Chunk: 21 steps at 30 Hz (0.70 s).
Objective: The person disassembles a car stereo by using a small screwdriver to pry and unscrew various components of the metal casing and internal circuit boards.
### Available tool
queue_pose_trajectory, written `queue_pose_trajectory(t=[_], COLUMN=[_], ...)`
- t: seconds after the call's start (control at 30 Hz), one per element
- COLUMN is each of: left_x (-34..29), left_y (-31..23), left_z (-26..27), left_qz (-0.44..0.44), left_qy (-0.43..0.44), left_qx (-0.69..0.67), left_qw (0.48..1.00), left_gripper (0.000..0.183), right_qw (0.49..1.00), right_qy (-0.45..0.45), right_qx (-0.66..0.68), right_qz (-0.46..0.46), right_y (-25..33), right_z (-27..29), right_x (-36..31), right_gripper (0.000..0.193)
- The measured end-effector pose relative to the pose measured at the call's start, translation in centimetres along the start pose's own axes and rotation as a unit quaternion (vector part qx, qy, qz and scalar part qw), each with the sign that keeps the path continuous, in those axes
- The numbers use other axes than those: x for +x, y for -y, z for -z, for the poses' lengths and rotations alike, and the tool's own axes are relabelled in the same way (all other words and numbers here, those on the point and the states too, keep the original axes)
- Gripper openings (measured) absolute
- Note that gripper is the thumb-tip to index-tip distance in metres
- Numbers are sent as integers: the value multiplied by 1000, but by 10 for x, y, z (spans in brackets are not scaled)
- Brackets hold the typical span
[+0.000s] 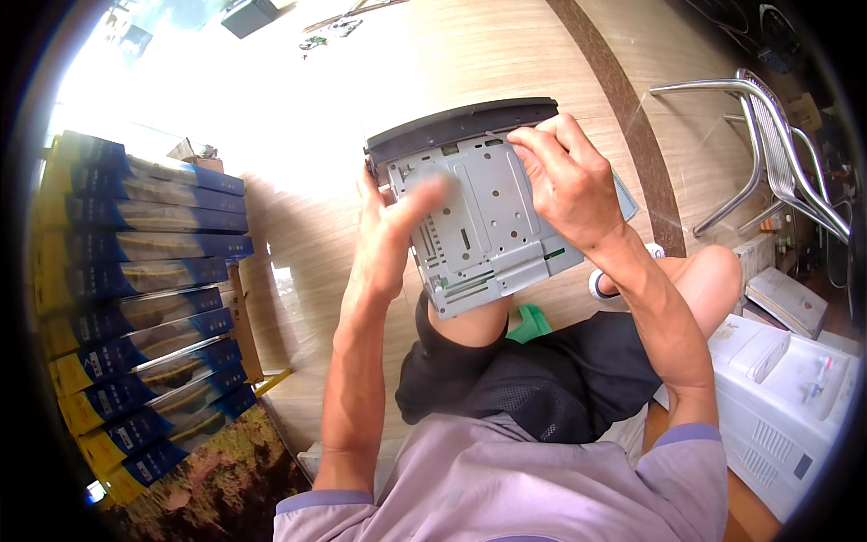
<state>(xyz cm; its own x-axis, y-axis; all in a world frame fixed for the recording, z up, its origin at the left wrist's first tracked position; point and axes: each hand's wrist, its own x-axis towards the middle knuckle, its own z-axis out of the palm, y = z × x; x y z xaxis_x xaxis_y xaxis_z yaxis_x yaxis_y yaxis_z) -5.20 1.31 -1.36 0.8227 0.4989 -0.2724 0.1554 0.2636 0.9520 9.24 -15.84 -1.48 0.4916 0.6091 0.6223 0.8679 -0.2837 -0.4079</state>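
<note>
A flat electronic unit [492, 203] with a grey metal casing, full of holes and slots, is held up over my lap. Along its far edge runs a curved black front panel [461, 124]. My left hand [388, 217] grips the unit's left side, its thumb over the metal face and smeared by motion. At the far right corner, by the seam between panel and casing, the fingers of my right hand [569, 181] are pinched together. Something thin shows at those fingertips, too small to name.
Blue and yellow boxes [144, 271] stand in a tall stack at left. A metal-framed chair [754, 135] is at far right, with a white appliance [777, 397] nearer. Between my legs sits a green plastic thing [531, 323]. Small parts [330, 32] lie on the far floor.
</note>
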Motion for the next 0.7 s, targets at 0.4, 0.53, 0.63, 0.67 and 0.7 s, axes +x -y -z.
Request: queue_pose_trajectory(t=[0.4, 0.53, 0.63, 0.67, 0.7], left_x=[1, 2, 3, 2, 2], left_y=[0, -1, 0, 1, 1], left_z=[3, 5, 3, 3, 3], left_qz=[-14, -12, -5, -3, -3], left_qy=[0, 6, 7, 4, 3], left_qx=[-1, -6, -13, -16, -16], left_qw=[1000, 1000, 1000, 1000, 1000], left_gripper=[90, 91, 92, 92, 92], right_qw=[999, 996, 997, 997, 997], right_qy=[40, 72, 67, 62, 62], right_qx=[23, 33, 29, 21, 21], right_qz=[-18, -44, -41, -34, -34], right_y=[2, 4, 3, 3, 3], right_z=[2, 5, 3, 3, 2], right_x=[9, 12, 11, 10, 10], right_gripper=[11, 10, 10, 11, 11])
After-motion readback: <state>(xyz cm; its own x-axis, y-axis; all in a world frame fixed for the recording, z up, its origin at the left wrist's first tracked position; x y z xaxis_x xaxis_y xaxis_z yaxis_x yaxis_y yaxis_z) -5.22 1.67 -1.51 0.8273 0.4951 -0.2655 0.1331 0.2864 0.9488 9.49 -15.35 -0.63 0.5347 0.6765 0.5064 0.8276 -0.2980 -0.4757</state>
